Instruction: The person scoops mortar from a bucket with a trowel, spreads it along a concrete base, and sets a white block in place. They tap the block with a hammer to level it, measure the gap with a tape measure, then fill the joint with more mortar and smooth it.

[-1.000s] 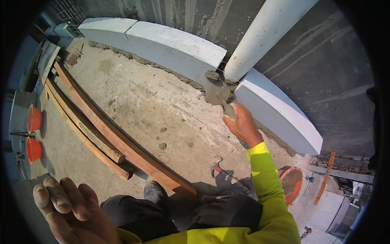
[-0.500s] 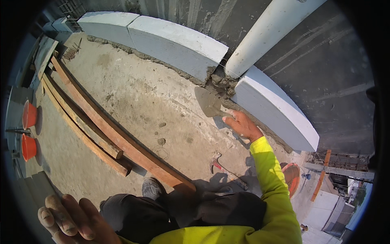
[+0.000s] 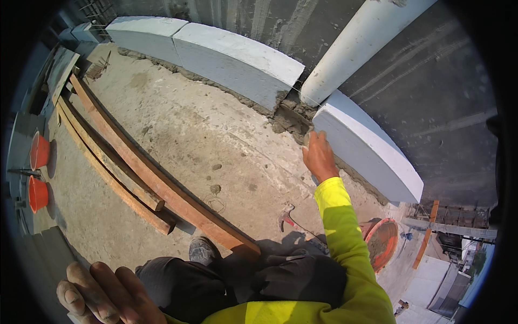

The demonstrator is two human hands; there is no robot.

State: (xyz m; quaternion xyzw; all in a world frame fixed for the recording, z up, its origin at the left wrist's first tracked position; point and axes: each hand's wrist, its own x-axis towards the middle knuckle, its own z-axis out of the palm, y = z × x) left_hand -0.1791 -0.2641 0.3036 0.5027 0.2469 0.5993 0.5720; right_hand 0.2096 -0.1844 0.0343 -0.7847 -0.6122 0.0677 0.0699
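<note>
My right hand [image 3: 320, 155] is closed round the handle of a trowel [image 3: 294, 121]. The blade is tilted into the wet mortar [image 3: 278, 125] at the gap between two white block rows. To the left of that gap runs a light block [image 3: 232, 67]; to its right stands another block [image 3: 367, 148], close beside my knuckles. A thick white pipe [image 3: 356, 54] rises behind the gap. My left hand [image 3: 102, 294] is raised at the lower left, its fingers stretched out and holding nothing. Part of the trowel handle is hidden in my grip.
A claw hammer [image 3: 287, 217] lies on the concrete floor near my knees. An orange tub of mortar [image 3: 384, 245] stands right of my arm. Long timber planks [image 3: 127, 148] stretch along the left, with orange buckets [image 3: 39, 194] beyond. A dark wall [image 3: 421, 102] backs the blocks.
My right hand has moved up and slightly left, taking the trowel from above the floor into the mortar at the gap. The left hand has shifted slightly right.
</note>
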